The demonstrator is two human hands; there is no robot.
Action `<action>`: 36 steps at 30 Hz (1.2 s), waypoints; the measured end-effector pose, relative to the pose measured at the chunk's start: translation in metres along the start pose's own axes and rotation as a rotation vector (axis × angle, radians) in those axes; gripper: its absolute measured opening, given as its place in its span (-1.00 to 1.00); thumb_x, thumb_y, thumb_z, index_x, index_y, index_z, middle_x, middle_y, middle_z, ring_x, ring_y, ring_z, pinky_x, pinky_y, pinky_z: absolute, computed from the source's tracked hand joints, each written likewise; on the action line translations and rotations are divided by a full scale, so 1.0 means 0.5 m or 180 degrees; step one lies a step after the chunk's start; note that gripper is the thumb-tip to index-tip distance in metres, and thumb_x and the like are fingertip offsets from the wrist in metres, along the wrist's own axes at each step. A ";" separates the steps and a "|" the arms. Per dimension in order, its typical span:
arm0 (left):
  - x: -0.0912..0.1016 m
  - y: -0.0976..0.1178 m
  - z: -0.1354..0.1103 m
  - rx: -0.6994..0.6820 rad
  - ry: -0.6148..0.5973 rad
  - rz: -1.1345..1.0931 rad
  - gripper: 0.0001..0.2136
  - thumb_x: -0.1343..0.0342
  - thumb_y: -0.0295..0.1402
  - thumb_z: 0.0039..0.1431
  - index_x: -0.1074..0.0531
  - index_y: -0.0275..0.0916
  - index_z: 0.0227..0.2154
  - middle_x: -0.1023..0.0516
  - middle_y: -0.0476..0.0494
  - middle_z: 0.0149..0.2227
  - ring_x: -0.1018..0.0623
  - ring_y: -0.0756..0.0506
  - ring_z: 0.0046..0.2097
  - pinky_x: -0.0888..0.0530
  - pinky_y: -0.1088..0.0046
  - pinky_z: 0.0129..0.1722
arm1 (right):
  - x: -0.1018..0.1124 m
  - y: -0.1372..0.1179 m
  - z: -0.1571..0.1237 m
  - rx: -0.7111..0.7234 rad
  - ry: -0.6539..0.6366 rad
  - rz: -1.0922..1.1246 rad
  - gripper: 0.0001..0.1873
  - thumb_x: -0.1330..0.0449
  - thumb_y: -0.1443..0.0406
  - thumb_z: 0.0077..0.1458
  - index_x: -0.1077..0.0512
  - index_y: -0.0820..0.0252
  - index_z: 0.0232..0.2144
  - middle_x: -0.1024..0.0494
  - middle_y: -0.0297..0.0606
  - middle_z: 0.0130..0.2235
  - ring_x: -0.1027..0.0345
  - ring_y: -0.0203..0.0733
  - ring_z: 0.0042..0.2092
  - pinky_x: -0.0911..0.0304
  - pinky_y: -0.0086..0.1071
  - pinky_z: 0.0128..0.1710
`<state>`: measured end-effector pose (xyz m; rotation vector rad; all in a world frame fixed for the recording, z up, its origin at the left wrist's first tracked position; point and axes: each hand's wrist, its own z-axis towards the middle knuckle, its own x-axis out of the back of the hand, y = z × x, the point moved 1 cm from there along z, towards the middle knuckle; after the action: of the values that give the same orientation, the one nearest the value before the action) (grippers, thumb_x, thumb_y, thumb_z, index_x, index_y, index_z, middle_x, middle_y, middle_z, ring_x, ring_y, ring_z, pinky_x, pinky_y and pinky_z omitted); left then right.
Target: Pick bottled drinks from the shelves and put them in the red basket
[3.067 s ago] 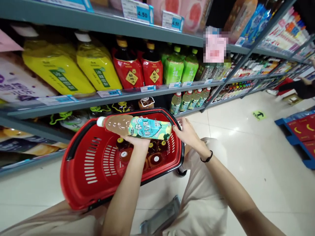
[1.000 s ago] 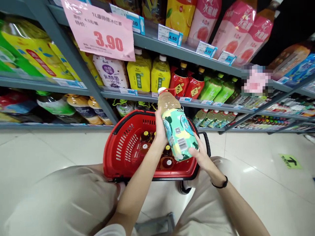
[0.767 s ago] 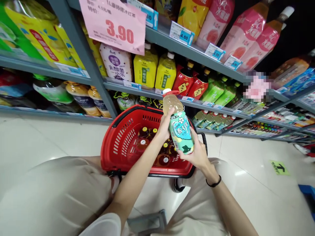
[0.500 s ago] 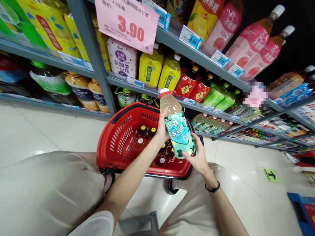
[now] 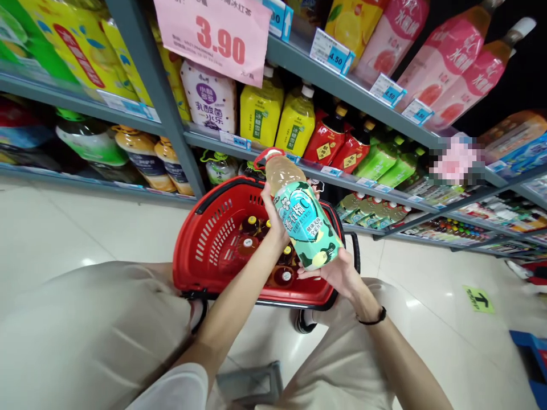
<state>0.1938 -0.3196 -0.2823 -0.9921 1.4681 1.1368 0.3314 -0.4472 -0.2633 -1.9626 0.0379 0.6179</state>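
Observation:
A large drink bottle [image 5: 305, 219] with a teal-and-green label and a red neck handle is tilted above the basket, its top toward the shelf. My left hand [image 5: 276, 219] is closed around its left side below the neck, the far fingers hidden behind it. Under its base, my right hand [image 5: 337, 272] supports the bottle with the fingers beneath. Below stands a red shopping basket [image 5: 199, 279] between my legs. Inside it are several dark drink bottles [image 5: 249, 248] with yellow or white caps, partly covered by my left arm.
Grey shelves [image 5: 154, 85] of bottled drinks run across the far side. A pink price sign [image 5: 213, 40] hangs from the upper shelf. Under me is a grey stool [image 5: 252, 384]. A floor sticker [image 5: 478, 300] and a blue object [image 5: 530, 356] lie to the right.
The bottle has tipped further and turned on its axis, so its label shows another side. My right hand has moved from the bottle's side to under its base.

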 end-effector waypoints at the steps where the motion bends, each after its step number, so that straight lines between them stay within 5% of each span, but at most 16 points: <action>1: 0.002 0.002 0.004 -0.0006 -0.0044 -0.0013 -0.21 -0.08 0.43 0.12 -0.60 -0.27 -0.04 -0.68 -0.25 -0.11 -0.66 -0.27 0.01 -0.64 0.17 0.02 | -0.001 0.002 0.002 0.0066 0.0070 -0.0064 -0.11 -0.31 -0.33 0.07 -0.44 0.17 0.17 -0.67 -0.01 -0.12 -0.63 0.14 -0.17 -0.48 0.21 0.06; 4: 0.011 0.014 0.021 -0.0038 -0.0017 0.0213 -0.27 -0.14 0.37 0.13 -0.60 -0.28 -0.08 -0.68 -0.26 -0.16 -0.68 -0.29 -0.07 -0.65 0.12 -0.02 | -0.004 0.007 0.012 0.0202 0.0336 -0.0354 -0.23 -0.32 -0.30 0.07 -0.49 0.20 -0.01 -0.65 -0.06 -0.25 -0.59 0.08 -0.29 -0.56 0.05 -0.14; 7: 0.021 0.032 0.038 -0.0137 0.0212 0.0610 -0.45 -0.24 0.18 0.20 -0.60 -0.30 -0.19 -0.65 -0.18 -0.30 -0.67 -0.21 -0.25 -0.64 0.22 -0.13 | -0.007 0.009 0.025 0.0390 0.0892 -0.0845 -0.18 -0.52 -0.11 -0.08 -0.39 0.17 0.09 -0.65 -0.07 -0.13 -0.57 -0.02 -0.29 -0.54 -0.17 -0.33; 11: 0.033 0.037 0.046 -0.0054 0.0395 0.0880 -0.49 -0.29 0.12 0.18 -0.59 -0.31 -0.17 -0.67 -0.17 -0.25 -0.66 -0.15 -0.29 -0.63 0.27 -0.14 | -0.004 0.003 0.022 0.0718 0.1335 -0.1666 -0.04 -0.54 -0.04 -0.11 -0.31 0.22 0.23 -0.61 0.00 0.07 -0.60 -0.01 -0.06 -0.57 -0.20 -0.09; 14: 0.042 0.023 0.044 0.0179 0.0398 0.0955 -0.41 -0.36 0.15 0.11 -0.57 -0.29 -0.06 -0.68 -0.21 -0.17 -0.69 -0.22 -0.14 -0.62 0.17 0.04 | 0.014 -0.008 0.007 0.1056 0.1710 -0.3234 0.02 -0.54 0.01 -0.09 -0.30 0.25 0.32 -0.59 0.01 0.15 -0.55 0.07 0.10 -0.49 -0.10 0.14; 17: 0.052 0.010 0.041 0.0228 0.0449 0.0821 -0.37 -0.36 0.19 0.08 -0.57 -0.28 -0.04 -0.69 -0.24 -0.11 -0.68 -0.27 -0.05 -0.59 0.11 0.11 | 0.037 -0.015 -0.004 0.1480 0.1925 -0.4685 0.08 -0.51 -0.02 -0.03 -0.25 0.30 0.41 -0.53 0.08 0.21 -0.52 0.15 0.14 -0.48 -0.03 0.16; 25: 0.050 0.000 0.030 -0.0139 0.0075 0.0314 -0.36 -0.16 0.24 0.18 -0.60 -0.31 -0.08 -0.67 -0.23 -0.19 -0.66 -0.20 -0.17 -0.60 0.26 -0.09 | 0.025 -0.010 -0.015 0.2282 0.1786 -0.6029 -0.04 -0.32 -0.15 0.26 -0.22 0.41 0.39 -0.54 0.12 0.06 -0.53 0.09 0.04 -0.55 -0.17 -0.07; 31: 0.031 0.024 0.007 -0.0178 -0.0343 0.0063 -0.17 0.00 0.45 0.15 -0.58 -0.30 -0.04 -0.62 -0.25 -0.14 -0.61 -0.14 -0.17 -0.58 0.38 -0.22 | -0.010 -0.023 -0.024 0.2981 0.1141 -0.5749 -0.12 -0.30 -0.13 0.28 -0.18 0.30 0.38 -0.44 0.14 0.11 -0.45 0.10 0.15 -0.50 -0.10 0.09; 36: 0.017 0.056 -0.023 0.0457 -0.0516 0.0003 -0.02 0.09 0.57 -0.01 -0.43 -0.15 0.19 -0.48 -0.23 -0.17 -0.49 -0.13 -0.28 -0.50 0.33 -0.39 | -0.007 -0.022 -0.020 0.2590 0.0631 -0.5177 -0.07 -0.14 -0.24 0.30 -0.15 0.32 0.39 -0.44 0.14 0.17 -0.41 0.15 0.19 -0.45 -0.05 0.10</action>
<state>0.1629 -0.3247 -0.2851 -0.7821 1.3987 1.0708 0.3355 -0.4514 -0.2493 -0.7553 -0.9305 -0.6091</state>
